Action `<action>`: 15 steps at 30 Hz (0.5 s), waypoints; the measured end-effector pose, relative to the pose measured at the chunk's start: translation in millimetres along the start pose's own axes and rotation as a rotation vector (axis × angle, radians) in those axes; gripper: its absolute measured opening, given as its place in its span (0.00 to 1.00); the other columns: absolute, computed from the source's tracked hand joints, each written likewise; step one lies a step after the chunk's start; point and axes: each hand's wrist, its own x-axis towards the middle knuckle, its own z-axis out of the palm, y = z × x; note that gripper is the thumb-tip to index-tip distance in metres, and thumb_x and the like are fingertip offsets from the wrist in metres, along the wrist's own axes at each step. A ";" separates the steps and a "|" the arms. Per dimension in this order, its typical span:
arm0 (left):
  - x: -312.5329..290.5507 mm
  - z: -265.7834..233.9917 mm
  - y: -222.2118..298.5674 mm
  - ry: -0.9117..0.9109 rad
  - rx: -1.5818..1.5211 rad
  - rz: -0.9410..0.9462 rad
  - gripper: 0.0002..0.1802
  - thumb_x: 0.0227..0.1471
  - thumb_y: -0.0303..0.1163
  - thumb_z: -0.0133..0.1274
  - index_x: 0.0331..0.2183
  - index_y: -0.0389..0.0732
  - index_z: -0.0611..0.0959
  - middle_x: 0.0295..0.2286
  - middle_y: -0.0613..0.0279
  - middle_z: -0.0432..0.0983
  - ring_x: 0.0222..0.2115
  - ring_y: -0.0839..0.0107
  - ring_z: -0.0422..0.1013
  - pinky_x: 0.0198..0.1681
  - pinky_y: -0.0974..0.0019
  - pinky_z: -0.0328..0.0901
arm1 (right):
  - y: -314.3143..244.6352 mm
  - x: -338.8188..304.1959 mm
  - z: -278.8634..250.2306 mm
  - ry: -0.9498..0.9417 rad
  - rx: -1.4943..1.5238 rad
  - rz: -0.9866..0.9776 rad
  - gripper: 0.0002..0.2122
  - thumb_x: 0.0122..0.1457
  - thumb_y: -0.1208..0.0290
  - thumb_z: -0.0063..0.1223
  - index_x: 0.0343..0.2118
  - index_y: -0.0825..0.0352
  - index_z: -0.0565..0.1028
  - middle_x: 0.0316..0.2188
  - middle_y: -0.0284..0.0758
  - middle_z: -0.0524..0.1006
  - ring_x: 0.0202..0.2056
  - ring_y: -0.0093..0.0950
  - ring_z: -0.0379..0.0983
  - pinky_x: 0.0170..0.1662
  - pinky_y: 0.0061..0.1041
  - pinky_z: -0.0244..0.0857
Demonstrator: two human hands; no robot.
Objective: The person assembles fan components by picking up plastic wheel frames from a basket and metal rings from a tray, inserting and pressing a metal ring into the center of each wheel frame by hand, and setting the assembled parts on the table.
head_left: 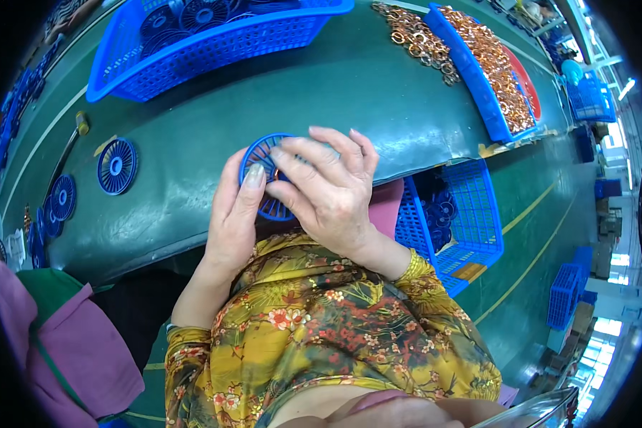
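Observation:
A round blue plastic wheel with thin spokes (269, 208) is held tilted over the table's near edge, in front of my chest. My left hand (237, 207) is closed on its left side, the thumb lying across the spokes. From the right, my right hand (328, 182) bends over the same wheel, with thumb and index finger on it close to the hub and the other fingers raised. A small copper-coloured glint shows by the hub between the fingers. What it belongs to is mostly hidden.
Loose copper-coloured rings (417, 39) lie beside a blue tray (471, 78) heaped with more. A blue basket of dark spoked parts (214, 68) stands at the back. At left are another spoked wheel (117, 166) and a hammer (83, 125). A blue crate (485, 214) sits below the table edge.

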 end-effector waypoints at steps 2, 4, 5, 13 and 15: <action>-5.9 -6.9 1.9 -0.072 -0.149 -0.127 0.27 0.59 0.42 0.47 0.53 0.33 0.65 0.47 0.57 0.67 0.48 0.72 0.65 0.52 0.67 0.60 | 1.0 3.5 -12.7 -0.127 0.016 -0.096 0.13 0.45 0.60 0.62 0.34 0.58 0.81 0.46 0.21 0.76 0.56 0.32 0.63 0.61 0.49 0.40; -11.7 -9.3 10.7 -0.183 -0.146 -0.203 0.33 0.56 0.45 0.51 0.54 0.32 0.63 0.48 0.56 0.66 0.49 0.71 0.64 0.53 0.66 0.60 | 2.4 8.7 -31.3 -0.261 0.110 -0.162 0.15 0.47 0.60 0.61 0.37 0.58 0.81 0.47 0.21 0.76 0.61 0.35 0.58 0.64 0.50 0.35; -15.0 -9.3 12.9 -0.213 -0.201 -0.237 0.37 0.53 0.45 0.55 0.55 0.32 0.62 0.48 0.55 0.67 0.49 0.71 0.65 0.53 0.66 0.61 | 5.4 7.8 -33.9 -0.262 0.110 -0.159 0.15 0.47 0.60 0.61 0.37 0.58 0.81 0.47 0.21 0.76 0.61 0.35 0.58 0.64 0.50 0.35; -10.2 -5.8 6.6 -0.152 -0.064 -0.106 0.27 0.56 0.33 0.52 0.53 0.33 0.63 0.44 0.58 0.70 0.45 0.73 0.68 0.50 0.68 0.63 | 27.4 4.7 -14.5 -0.345 0.789 0.004 0.15 0.57 0.74 0.52 0.48 0.67 0.74 0.55 0.46 0.68 0.59 0.42 0.61 0.60 0.37 0.53; -9.9 -4.4 6.7 -0.151 0.012 -0.055 0.26 0.56 0.33 0.53 0.52 0.33 0.64 0.43 0.58 0.70 0.43 0.73 0.68 0.49 0.68 0.64 | 28.6 1.7 -14.0 -0.351 0.892 0.177 0.16 0.60 0.74 0.49 0.51 0.69 0.72 0.57 0.47 0.64 0.58 0.39 0.62 0.59 0.33 0.54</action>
